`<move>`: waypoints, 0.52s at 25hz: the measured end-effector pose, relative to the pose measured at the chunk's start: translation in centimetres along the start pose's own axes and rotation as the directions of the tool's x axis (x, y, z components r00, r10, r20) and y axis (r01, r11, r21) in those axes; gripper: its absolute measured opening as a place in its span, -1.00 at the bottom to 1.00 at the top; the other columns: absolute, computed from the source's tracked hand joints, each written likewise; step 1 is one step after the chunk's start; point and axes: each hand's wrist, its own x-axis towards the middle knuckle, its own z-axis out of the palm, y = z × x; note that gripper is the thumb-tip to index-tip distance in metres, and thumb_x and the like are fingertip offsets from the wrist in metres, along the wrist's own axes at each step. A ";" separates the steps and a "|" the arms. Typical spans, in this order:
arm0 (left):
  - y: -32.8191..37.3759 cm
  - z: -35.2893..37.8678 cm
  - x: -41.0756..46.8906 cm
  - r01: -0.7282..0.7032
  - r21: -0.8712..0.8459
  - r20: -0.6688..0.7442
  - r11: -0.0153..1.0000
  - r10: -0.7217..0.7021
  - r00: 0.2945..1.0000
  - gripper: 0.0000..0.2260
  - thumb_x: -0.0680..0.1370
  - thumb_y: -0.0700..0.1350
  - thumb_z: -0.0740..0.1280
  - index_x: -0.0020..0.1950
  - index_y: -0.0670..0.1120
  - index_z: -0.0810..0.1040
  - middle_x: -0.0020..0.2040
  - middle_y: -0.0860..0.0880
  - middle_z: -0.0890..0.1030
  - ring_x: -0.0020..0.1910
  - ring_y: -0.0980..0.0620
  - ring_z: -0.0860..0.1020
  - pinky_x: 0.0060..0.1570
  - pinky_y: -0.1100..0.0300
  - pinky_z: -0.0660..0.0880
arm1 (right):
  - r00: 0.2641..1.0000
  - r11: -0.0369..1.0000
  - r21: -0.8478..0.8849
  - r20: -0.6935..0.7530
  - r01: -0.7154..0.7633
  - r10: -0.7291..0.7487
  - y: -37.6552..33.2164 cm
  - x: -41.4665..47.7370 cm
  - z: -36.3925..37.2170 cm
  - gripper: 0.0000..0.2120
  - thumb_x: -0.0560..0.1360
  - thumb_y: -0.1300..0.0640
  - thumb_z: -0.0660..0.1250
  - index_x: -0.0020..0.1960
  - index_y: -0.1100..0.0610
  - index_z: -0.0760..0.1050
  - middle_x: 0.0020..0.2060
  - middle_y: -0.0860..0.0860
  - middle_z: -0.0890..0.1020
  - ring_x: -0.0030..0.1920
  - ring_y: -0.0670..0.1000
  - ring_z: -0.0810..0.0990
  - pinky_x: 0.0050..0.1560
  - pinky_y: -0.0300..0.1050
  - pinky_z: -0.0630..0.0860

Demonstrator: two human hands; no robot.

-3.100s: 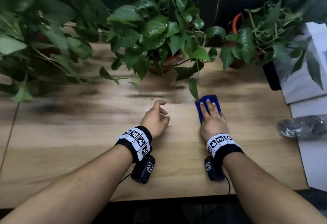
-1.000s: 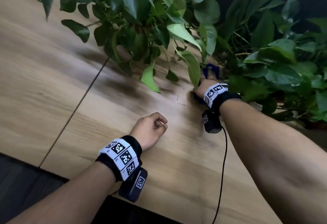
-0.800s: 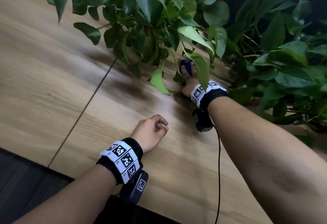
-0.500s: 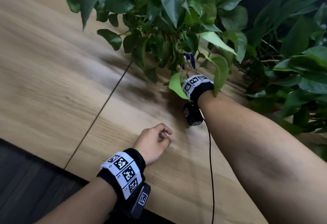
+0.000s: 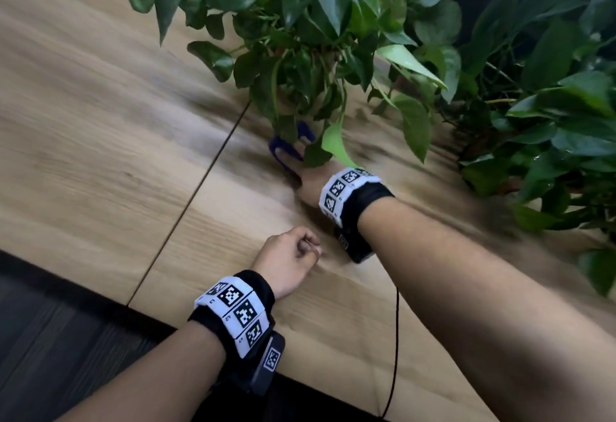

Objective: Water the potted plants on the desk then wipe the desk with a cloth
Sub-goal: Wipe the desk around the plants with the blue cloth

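1. Blue cloth [image 5: 289, 150], crumpled and blurred, flat on the wooden desk [image 5: 100, 115] just under the near plant [image 5: 310, 31].
2. Right hand [image 5: 308, 181] pressed down on cloth; fingers hidden by leaves.
3. Left hand [image 5: 288, 261] loosely curled, empty, resting nearer the desk edge.

You have soft, even daylight on the pale wooden desk [image 5: 100, 115]. Dark smeared shadows pool beneath the green leafy potted plants [image 5: 316, 38] at 12 o'clock. Motion blur streaks the grain throughout. Wide-angle distortion bends the edges; the 1 o'clock corner is very dim.
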 end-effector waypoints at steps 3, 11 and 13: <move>-2.0 -2.4 1.5 0.027 -0.005 -0.019 1.000 -0.027 0.999 -0.92 0.46 -0.14 0.33 -0.07 0.00 0.55 -0.18 -0.05 0.67 -0.26 0.06 0.55 -0.07 0.23 0.48 | 0.998 0.994 -0.098 -0.016 0.055 -0.057 -0.7 0.8 2.6 -0.27 0.43 -0.02 0.17 0.50 -0.17 -0.11 0.52 0.08 0.05 0.40 0.19 0.24 0.27 -0.02 0.30; -7.6 -6.6 4.8 0.113 -0.061 0.012 0.992 -0.112 0.994 -0.93 0.48 -0.12 0.33 -0.05 -0.04 0.56 -0.24 -0.01 0.61 -0.21 -0.03 0.58 0.00 0.12 0.53 | 0.804 0.826 0.008 0.234 -0.563 0.546 3.7 1.5 7.3 -0.20 0.47 0.00 0.16 0.51 0.01 -0.29 0.48 0.14 -0.35 0.48 0.15 -0.30 0.45 0.10 -0.14; -8.4 -6.9 5.4 0.113 -0.057 0.036 0.992 -0.111 0.993 -0.93 0.48 -0.11 0.33 -0.06 -0.03 0.55 -0.26 0.03 0.59 -0.21 -0.01 0.58 -0.02 0.16 0.52 | 0.724 0.764 -0.057 0.283 -0.642 0.629 2.9 1.2 8.1 -0.24 0.52 0.02 0.10 0.50 0.08 -0.33 0.47 0.17 -0.36 0.48 0.19 -0.28 0.46 0.15 -0.08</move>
